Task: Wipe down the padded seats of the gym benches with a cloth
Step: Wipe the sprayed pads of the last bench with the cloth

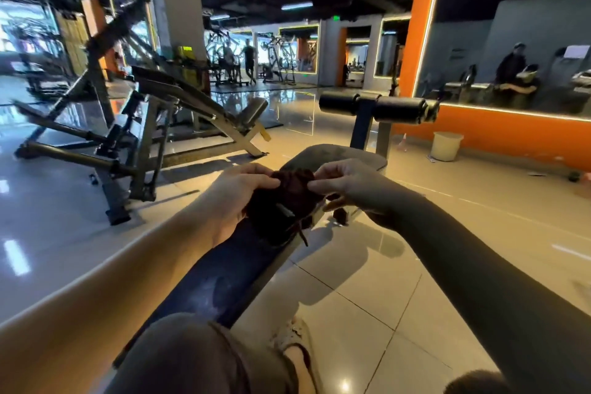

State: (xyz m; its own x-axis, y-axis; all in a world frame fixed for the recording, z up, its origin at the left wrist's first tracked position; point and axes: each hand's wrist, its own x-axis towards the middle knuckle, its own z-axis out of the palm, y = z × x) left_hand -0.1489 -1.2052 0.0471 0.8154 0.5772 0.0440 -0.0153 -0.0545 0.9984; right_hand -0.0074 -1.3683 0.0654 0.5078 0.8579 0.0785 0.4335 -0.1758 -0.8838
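crumpled dark maroon cloth (289,192) pinched by left hand (238,192) and right hand (348,185), smooth padded bench (339,158) toward 12 o'clock

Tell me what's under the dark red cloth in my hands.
The bench's padded seat lies under the cloth, its grey end showing beyond it. The stretch directly beneath is covered.

Dark bench (220,278) (padded) on tiled floor (383,265)

both arms reach forward, left hand (241,195) gripping the left side of the cloth (287,201) with fingers curled over it, right hand (350,189) pinching its upper right edge, fingertips together
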